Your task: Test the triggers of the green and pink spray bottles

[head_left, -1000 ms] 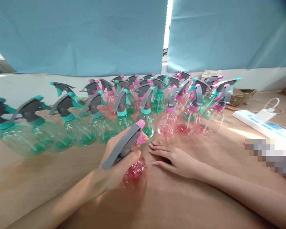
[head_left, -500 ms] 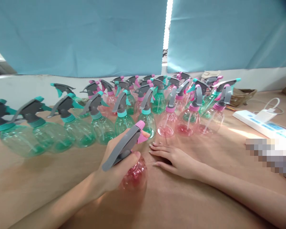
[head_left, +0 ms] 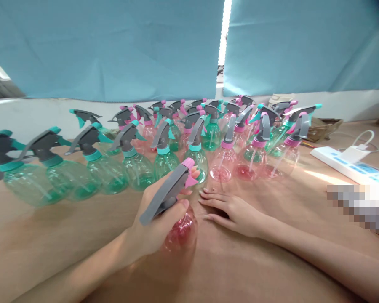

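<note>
My left hand (head_left: 158,223) is wrapped round the neck of a pink spray bottle (head_left: 181,233) with a grey trigger head and pink nozzle. The bottle's base is near or on the table; the fingers hide its neck. To the right, my right hand (head_left: 232,210) lies on the tabletop with fingers stretched out, holding nothing. Just beyond both hands stands a front row of spray bottles: green ones such as this green spray bottle (head_left: 139,170) on the left, and pink ones such as this pink spray bottle (head_left: 222,166) on the right.
More green and pink spray bottles crowd behind the front row. At the right lies a white power strip (head_left: 337,162) with a plugged-in charger, and a brown container (head_left: 324,128) sits behind it. Blue curtains (head_left: 113,50) hang over the wall at the back of the wooden table (head_left: 255,269).
The left hand and its pink spray bottle have shifted very slightly right, and the fingers behind the nozzle show more. The right hand stays in place. The whole view has moved a little.
</note>
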Motion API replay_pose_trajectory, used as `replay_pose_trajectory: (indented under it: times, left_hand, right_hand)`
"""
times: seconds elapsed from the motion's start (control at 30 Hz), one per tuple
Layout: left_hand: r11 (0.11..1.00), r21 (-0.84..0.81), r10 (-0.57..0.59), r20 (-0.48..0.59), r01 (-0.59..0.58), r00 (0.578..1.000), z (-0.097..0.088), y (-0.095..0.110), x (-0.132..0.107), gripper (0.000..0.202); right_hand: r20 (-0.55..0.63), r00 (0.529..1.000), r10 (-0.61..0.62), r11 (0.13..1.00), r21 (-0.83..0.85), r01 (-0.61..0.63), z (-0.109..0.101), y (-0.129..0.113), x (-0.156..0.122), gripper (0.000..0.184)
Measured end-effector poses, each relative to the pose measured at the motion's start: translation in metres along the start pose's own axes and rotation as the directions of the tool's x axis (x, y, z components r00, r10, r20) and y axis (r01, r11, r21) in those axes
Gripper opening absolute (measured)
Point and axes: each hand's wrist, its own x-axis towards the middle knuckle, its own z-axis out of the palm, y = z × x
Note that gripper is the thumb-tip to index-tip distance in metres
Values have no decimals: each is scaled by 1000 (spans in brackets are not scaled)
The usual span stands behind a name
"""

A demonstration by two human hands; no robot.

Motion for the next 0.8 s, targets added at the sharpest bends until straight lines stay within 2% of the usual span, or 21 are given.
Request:
replay_pose_trajectory:
  times: [0.1,0.37,0.6,0.8]
  left_hand:
    - [998,-60,0,69,4,998,-2,-2,0,47]
    - [997,-77,-10,71,15,997,-2,-1,0,52]
    - [996,-79,57,79,-51,995,-1,-3,4,51]
    - [998,-60,27,119,-19,992,-3,-2,1,48]
  right_hand:
    - [-5,1000,-1,1000,5,1,1,0,0,45]
    - [-5,1000,6,1000,-23,-6,0,-1,1,45]
    - [8,1000,11,999,-34,-11,-1,-2,1,45]
    - [13,1000,13,999,-39,-12,-1,-3,1,45]
